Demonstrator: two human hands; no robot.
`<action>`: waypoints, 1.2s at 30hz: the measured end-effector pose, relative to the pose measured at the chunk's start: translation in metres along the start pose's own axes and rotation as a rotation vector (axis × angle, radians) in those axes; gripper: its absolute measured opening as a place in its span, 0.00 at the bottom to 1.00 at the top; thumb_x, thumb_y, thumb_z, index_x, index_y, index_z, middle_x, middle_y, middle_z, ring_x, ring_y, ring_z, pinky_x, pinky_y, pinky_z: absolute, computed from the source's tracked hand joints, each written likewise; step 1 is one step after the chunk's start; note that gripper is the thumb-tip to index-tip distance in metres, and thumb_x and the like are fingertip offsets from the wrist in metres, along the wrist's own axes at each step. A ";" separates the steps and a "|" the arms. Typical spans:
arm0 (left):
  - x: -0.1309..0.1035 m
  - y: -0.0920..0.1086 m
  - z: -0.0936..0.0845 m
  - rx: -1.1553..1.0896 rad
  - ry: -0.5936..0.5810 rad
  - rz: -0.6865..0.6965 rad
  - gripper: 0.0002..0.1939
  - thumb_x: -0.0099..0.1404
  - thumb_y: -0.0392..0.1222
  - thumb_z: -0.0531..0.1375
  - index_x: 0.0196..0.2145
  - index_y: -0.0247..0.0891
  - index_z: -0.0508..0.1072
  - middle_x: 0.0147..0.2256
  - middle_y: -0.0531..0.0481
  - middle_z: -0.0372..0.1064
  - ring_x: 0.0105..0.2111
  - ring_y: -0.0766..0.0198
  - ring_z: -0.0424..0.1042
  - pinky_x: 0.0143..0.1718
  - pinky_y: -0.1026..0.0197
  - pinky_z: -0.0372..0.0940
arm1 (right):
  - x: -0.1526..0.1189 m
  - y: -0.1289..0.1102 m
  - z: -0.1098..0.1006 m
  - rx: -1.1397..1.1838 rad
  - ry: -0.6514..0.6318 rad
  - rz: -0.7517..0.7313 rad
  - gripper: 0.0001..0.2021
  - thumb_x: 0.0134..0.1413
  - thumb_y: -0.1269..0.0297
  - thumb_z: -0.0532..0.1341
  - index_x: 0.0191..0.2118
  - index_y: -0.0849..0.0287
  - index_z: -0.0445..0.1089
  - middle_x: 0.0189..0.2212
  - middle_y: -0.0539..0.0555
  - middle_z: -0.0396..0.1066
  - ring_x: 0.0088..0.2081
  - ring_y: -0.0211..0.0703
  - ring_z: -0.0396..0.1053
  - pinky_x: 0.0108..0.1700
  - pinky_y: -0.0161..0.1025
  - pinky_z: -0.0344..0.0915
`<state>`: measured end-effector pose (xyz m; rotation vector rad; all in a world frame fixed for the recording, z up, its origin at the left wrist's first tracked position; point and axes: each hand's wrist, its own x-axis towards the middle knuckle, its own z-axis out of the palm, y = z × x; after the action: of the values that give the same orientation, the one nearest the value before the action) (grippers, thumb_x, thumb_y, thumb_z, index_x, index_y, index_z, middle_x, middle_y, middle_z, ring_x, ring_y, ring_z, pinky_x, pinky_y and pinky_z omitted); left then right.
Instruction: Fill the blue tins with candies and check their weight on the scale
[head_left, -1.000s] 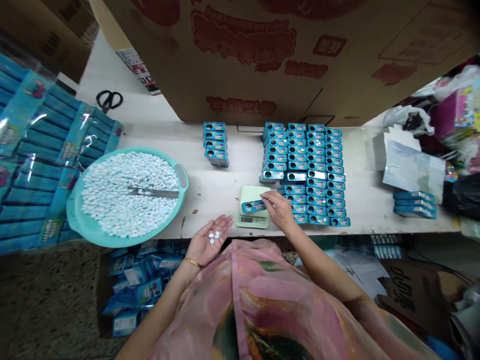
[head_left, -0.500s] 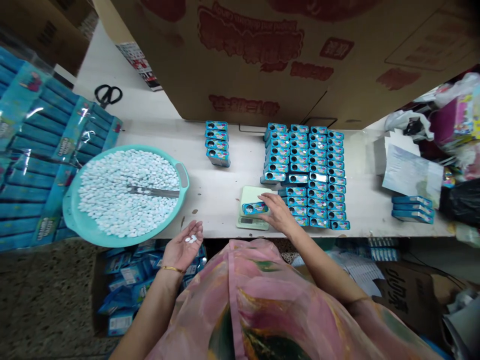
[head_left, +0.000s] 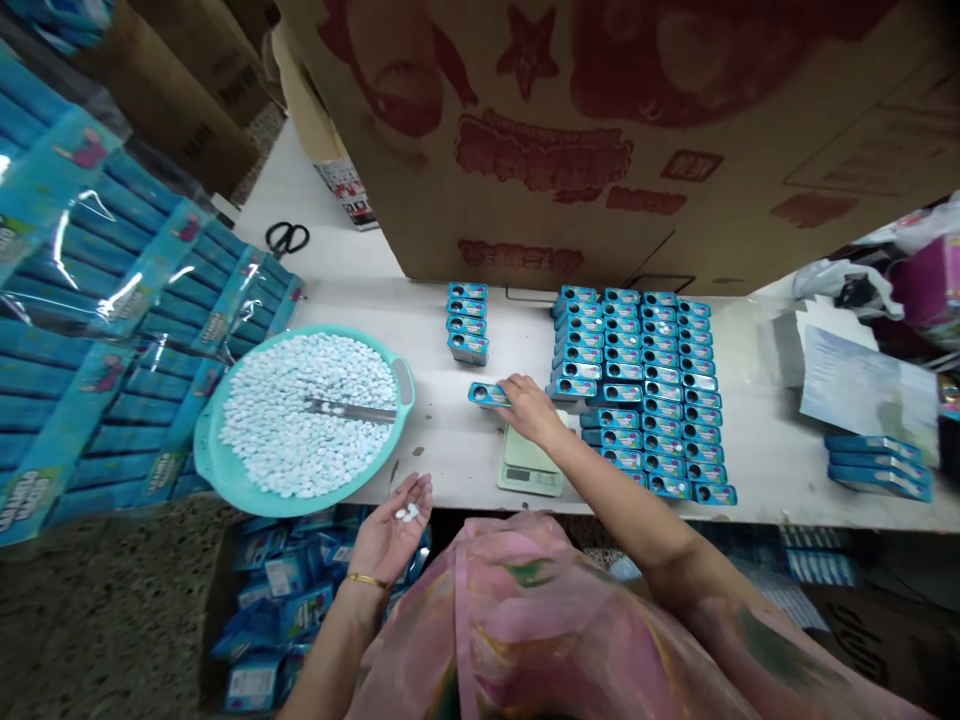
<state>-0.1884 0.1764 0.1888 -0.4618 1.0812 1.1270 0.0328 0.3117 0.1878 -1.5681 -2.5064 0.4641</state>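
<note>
My right hand (head_left: 528, 405) grips a small blue candy tin (head_left: 487, 395) by its right end, just above the table. Below that hand is a pale green digital scale (head_left: 529, 470), partly covered by my wrist and forearm. At the table's front edge my left hand (head_left: 394, 525) is turned palm up, fingers slightly curled, cradling a few white candies (head_left: 407, 514). To its left stands a turquoise basin (head_left: 206, 440) full of similar white candies (head_left: 277, 430). A flat metal-looking scoop or strip (head_left: 360, 411) lies across them.
Rows of blue tins (head_left: 622, 400) stand right of the scale. A short stack of tins (head_left: 467, 325) sits behind the held one. A large cardboard box (head_left: 555, 220) blocks the back. Scissors (head_left: 287, 238), plastic-wrapped blue packs (head_left: 135, 300) and more blue boxes (head_left: 879, 465) flank the table.
My right hand has moved up and left off the scale with the tin in it. My left hand still cradles the candies. The whole view has shifted slightly.
</note>
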 end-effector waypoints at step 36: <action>0.006 -0.039 0.019 0.083 -0.300 -0.166 0.16 0.63 0.37 0.44 0.38 0.29 0.70 0.43 0.38 0.68 0.47 0.58 0.64 0.44 0.57 0.63 | -0.095 -0.059 0.009 -0.150 -0.100 -0.454 0.11 0.55 0.69 0.49 0.41 0.62 0.64 0.41 0.58 0.65 0.38 0.42 0.60 0.35 0.39 0.58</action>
<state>-0.1453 0.1781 0.1837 -0.2994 0.8090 0.9651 0.0223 0.2010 0.2025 -0.9803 -2.9126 0.3001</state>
